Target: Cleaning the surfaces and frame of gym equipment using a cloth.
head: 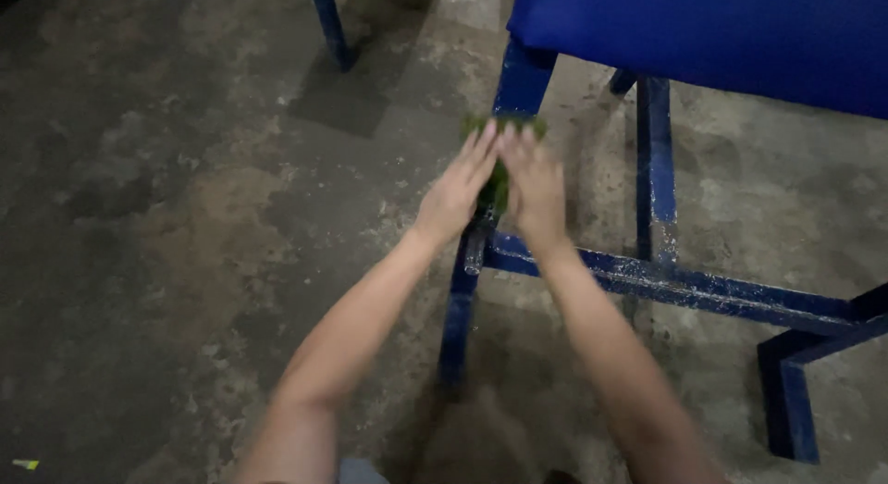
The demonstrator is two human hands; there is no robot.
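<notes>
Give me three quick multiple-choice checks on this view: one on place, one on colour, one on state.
1. Where is the green thing?
A. Between both hands
B. On the floor
C. On the table top

2. What colour is the metal frame?
A. Red
B. Blue
C. White

3. How do the hands stand?
A. Far apart
B. One hidden
C. Pressed together around the green thing

Answers:
1 A: the left hand and right hand flank it.
2 B: its legs and crossbars are blue.
3 C: their fingertips meet above it.
</notes>
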